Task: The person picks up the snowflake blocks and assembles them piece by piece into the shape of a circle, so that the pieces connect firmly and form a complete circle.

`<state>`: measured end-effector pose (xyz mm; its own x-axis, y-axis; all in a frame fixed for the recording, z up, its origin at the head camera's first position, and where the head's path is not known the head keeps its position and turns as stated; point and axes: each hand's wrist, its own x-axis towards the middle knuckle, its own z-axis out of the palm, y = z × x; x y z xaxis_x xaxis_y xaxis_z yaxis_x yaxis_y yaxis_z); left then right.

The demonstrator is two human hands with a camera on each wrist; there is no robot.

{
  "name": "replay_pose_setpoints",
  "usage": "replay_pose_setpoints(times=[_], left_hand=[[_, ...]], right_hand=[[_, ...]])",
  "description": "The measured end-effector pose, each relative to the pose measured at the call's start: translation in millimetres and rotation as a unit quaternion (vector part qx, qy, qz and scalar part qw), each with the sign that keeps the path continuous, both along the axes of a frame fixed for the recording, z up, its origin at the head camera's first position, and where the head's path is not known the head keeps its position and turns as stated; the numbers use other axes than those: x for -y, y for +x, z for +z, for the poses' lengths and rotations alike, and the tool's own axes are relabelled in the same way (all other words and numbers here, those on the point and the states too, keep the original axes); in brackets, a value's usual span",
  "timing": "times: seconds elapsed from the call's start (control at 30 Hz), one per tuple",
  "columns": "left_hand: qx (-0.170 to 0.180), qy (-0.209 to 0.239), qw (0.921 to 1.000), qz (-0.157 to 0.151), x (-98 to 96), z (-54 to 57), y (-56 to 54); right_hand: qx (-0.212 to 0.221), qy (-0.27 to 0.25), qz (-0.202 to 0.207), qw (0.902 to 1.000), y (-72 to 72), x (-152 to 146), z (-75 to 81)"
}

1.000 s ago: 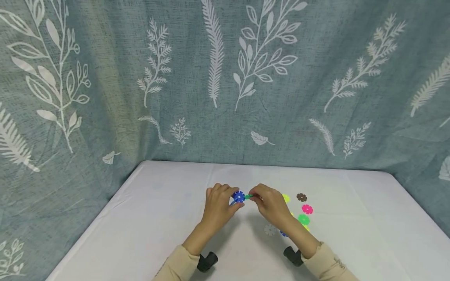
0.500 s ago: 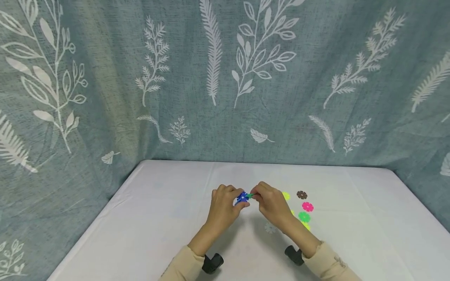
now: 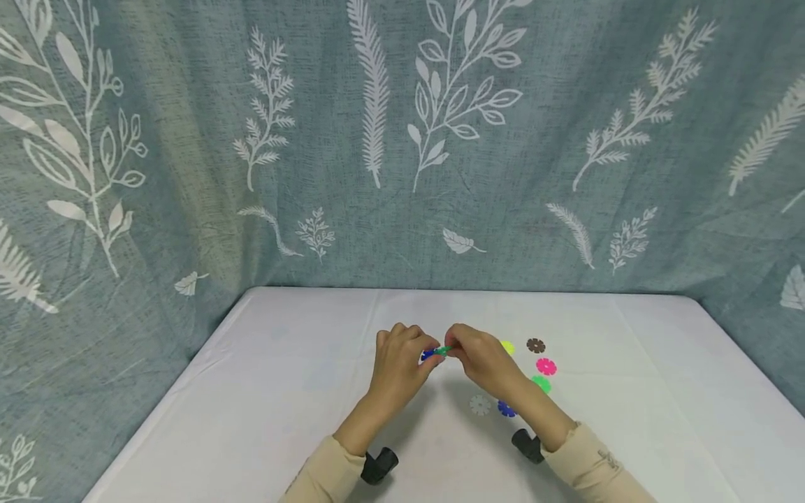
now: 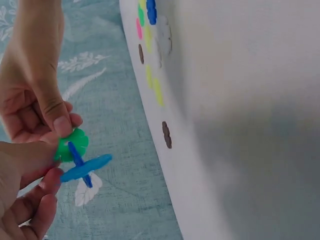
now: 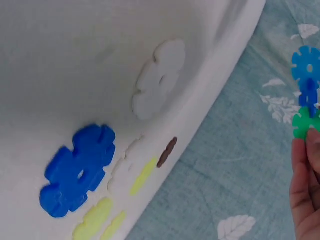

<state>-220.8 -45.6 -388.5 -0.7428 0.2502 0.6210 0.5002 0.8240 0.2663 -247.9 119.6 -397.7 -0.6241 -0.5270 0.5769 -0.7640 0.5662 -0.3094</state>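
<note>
My left hand (image 3: 397, 363) pinches joined blue notched, flower-shaped plastic discs above the middle of the table. A lighter blue disc (image 4: 92, 167) crosses a dark blue disc (image 4: 76, 154) in the left wrist view. Thumb and fingers of my right hand (image 3: 483, 358) pinch a green notched disc (image 5: 302, 122). The green disc meets the dark blue one, so all three form a short chain in the right wrist view. Fingers hide part of the join.
On the white table (image 3: 283, 391), several loose discs lie to the right: brown (image 3: 536, 346), pink (image 3: 546, 366), green (image 3: 541, 383), blue (image 3: 506, 409), white (image 3: 480, 405) and yellow (image 3: 507, 347). A leaf-patterned curtain (image 3: 402, 230) hangs behind and at the sides.
The blue disc, earlier face-on to the head view, has turned nearly edge-on. My left hand has shifted slightly right, closer to the right hand, and the green disc sits nearer the blue.
</note>
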Motion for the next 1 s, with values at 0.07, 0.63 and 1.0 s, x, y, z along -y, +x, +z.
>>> replay_pose_setpoints(times=[0.07, 0.63, 1.0], left_hand=[[0.017, -0.004, 0.9998, -0.014, -2.2, 1.1, 0.5], [0.039, 0.01, 0.9991, -0.014, 4.5, -8.7, -6.9], [0.033, 0.017, 0.9991, -0.02, 7.2, -9.7, -7.7]], right_hand=[[0.016, -0.002, 0.009, 0.9998, 0.4, 0, -0.4], [0.278, 0.185, -0.055, 0.9408, 13.3, -30, -4.5], [0.29, 0.179, -0.032, 0.9394, 11.7, -29, -8.7]])
